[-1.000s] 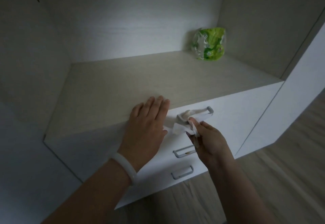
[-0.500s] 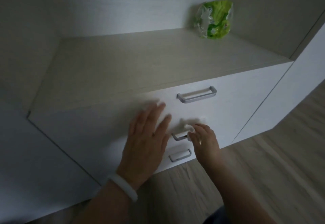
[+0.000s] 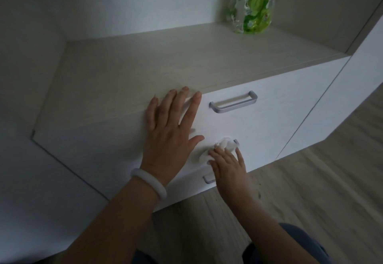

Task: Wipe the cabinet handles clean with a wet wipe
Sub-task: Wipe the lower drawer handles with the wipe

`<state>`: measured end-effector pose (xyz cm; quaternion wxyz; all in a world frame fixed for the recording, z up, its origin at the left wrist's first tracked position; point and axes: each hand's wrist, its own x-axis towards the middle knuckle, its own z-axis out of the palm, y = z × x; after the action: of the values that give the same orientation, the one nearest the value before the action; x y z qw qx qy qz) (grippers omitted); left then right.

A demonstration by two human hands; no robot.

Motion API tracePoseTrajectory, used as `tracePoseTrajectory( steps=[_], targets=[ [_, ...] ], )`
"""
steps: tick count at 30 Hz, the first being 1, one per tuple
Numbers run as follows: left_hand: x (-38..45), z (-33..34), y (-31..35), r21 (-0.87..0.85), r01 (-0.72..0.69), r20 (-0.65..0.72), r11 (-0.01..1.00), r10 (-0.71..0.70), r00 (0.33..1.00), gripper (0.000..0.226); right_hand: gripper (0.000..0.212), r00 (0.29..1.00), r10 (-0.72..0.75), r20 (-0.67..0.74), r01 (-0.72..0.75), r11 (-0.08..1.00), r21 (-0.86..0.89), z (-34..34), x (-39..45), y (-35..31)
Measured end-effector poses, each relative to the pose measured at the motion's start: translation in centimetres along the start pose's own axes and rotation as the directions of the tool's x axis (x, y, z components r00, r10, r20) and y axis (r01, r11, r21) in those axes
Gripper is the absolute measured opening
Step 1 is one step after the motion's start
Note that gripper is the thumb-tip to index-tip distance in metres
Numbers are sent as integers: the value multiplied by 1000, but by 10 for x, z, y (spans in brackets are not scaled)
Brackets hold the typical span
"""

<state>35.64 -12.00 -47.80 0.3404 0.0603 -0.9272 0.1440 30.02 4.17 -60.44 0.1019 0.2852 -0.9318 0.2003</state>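
Observation:
A white drawer unit (image 3: pixel 290 102) carries three grey bar handles. The top handle (image 3: pixel 233 104) is bare. A crumpled white wet wipe (image 3: pixel 224 145) covers the middle handle, of which only the right end shows. My right hand (image 3: pixel 228 166) holds the wipe against that handle, its fingers bent over it. The bottom handle (image 3: pixel 208 179) peeks out left of my right hand. My left hand (image 3: pixel 172 133) lies flat with spread fingers on the top drawer front, fingertips at the shelf edge.
A green wet-wipe pack (image 3: pixel 251 8) stands at the back right of the shelf top (image 3: pixel 165 60). A taller white cabinet panel (image 3: pixel 342 102) adjoins on the right. Wooden floor (image 3: pixel 321 191) lies below, and my knee shows at the bottom edge.
My right hand carried the wipe down from the top handle to the middle handle. My left hand slid off the shelf top, then rose to the drawer's upper edge. The view tilted downward.

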Motion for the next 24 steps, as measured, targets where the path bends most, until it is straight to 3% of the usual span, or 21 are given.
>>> tracePoseTrajectory(
  steps=[2, 6, 10, 16, 19, 24],
  targets=[
    [-1, -1, -2, 11, -12, 0, 1000, 12, 1000, 96, 40, 1000, 26, -5, -27, 999, -37, -5, 4, 13],
    [0, -1, 2, -2, 10, -1, 1000, -10, 1000, 97, 61, 996, 85, 7, -85, 994, 67, 2, 6, -3],
    [0, 1, -1, 14, 2, -17, 1000, -2, 1000, 97, 48, 999, -11, -39, 12, 999, 38, -4, 9, 10],
    [0, -2, 2, 0, 20, -24, 1000, -20, 1000, 89, 73, 994, 8, 107, -11, 1000, 27, -1, 2, -1],
    [0, 0, 4, 6, 26, -28, 1000, -26, 999, 86, 61, 998, -46, 46, 48, 998, -43, -5, 5, 14],
    [1, 7, 3, 25, 31, -67, 999, -29, 997, 84, 31, 997, 58, -46, -56, 997, 46, -1, 12, 4]
  ],
)
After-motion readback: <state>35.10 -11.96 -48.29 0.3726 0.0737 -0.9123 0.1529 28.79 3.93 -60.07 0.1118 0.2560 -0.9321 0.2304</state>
